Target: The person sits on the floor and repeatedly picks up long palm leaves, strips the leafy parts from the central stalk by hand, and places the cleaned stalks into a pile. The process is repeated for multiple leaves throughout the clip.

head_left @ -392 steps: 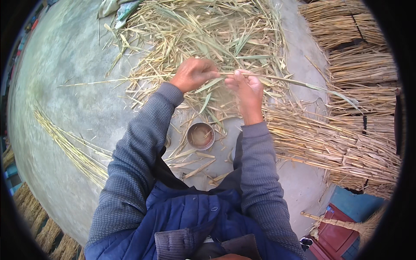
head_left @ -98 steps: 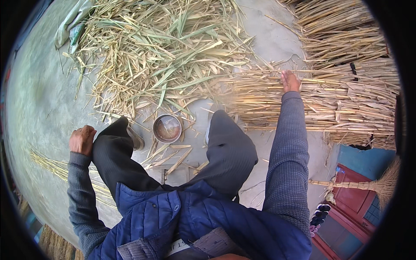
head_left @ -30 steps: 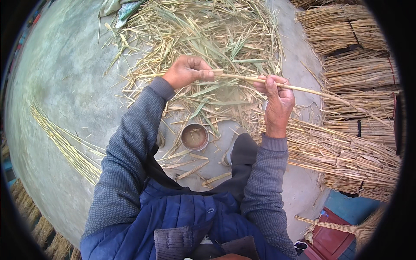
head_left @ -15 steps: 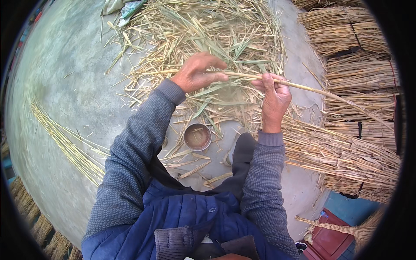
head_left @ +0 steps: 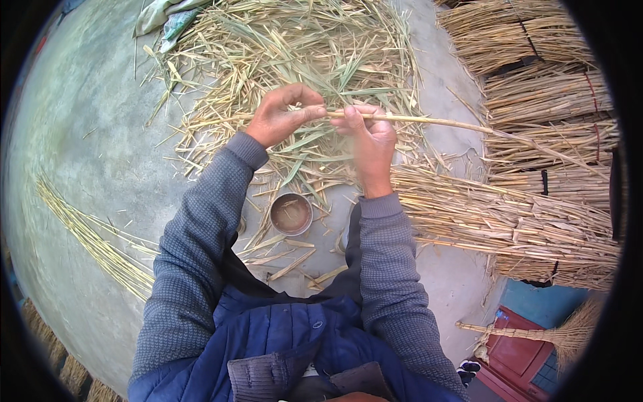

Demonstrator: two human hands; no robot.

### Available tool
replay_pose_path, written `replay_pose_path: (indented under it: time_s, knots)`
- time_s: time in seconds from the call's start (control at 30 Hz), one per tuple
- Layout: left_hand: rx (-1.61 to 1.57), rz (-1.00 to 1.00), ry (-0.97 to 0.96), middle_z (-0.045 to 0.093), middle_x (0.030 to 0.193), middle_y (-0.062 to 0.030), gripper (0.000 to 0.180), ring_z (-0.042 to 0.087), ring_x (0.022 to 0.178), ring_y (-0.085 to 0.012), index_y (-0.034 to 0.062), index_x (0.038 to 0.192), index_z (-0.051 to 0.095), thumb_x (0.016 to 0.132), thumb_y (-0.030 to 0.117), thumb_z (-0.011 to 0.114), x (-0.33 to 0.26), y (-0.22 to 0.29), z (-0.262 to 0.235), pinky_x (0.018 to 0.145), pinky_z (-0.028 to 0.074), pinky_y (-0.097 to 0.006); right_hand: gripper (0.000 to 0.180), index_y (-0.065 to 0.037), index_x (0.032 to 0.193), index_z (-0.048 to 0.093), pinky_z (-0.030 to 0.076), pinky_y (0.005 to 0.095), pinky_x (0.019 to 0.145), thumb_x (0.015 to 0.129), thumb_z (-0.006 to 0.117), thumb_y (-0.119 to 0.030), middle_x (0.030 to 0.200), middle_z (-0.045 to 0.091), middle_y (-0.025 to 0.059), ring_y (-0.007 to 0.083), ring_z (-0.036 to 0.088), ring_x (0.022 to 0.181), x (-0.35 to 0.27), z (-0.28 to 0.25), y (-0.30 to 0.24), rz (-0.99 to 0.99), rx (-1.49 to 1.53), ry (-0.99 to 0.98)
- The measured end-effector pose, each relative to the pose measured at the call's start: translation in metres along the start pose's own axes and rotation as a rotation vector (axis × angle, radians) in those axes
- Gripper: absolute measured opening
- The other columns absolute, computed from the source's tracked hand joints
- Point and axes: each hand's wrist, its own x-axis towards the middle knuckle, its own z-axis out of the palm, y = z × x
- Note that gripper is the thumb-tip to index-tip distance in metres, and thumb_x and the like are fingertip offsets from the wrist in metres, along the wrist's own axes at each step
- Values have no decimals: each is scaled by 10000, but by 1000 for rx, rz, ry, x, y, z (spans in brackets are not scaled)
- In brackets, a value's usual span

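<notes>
A long, pale reed stalk (head_left: pixel 455 122) runs crosswise between my hands and reaches far out to the right. My left hand (head_left: pixel 281 115) has thumb and forefinger closed on it, their tips meeting at the stalk. Close beside it, my right hand (head_left: pixel 370 149) grips the same stalk between thumb and fingers, palm side up. Below both hands spreads a heap of stripped dry leaves and husks (head_left: pixel 268 50). A small round bowl (head_left: pixel 291 214) with brownish contents stands on the floor between my feet.
A large bundle of reed stalks (head_left: pixel 495 214) lies right of my right forearm. Tied bundles (head_left: pixel 542 97) are stacked along the right side. Thin peeled stalks (head_left: pixel 94 238) lie on the concrete floor (head_left: pixel 100 161) at left. A broom (head_left: pixel 522 333) rests at lower right by a red panel.
My right hand has slid left along the stalk, close to my left hand. My left thumb and forefinger, apart before, now pinch together at the stalk. The view has shifted slightly.
</notes>
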Motion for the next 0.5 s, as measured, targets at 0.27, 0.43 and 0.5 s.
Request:
replay_pose_path:
  time_s: [0.27, 0.43, 0.5]
  knots:
    - [398, -254, -151, 682, 747, -42, 230, 634, 695, -137, 38, 861, 711, 827, 241, 812, -14, -54, -79, 651, 494, -300, 261, 17, 1075, 623, 568, 241, 694, 969, 685, -214, 929, 717, 128, 179, 721, 826, 10, -53, -30, -37, 8, 136]
    - [544, -266, -237, 727, 843, -71, 232, 694, 815, -183, 36, 928, 720, 807, 211, 815, -20, -44, -82, 743, 535, -339, 321, 42, 1077, 621, 575, 247, 686, 959, 702, -246, 920, 711, 131, 193, 726, 780, 13, -62, -35, -12, -5, 155]
    - [319, -57, -213, 744, 885, -97, 346, 706, 874, -253, 58, 1018, 722, 796, 307, 814, -12, -29, -46, 803, 531, -371, 336, 46, 1070, 625, 572, 248, 669, 958, 704, -261, 911, 710, 131, 192, 726, 765, 11, -50, -29, 4, -47, 154]
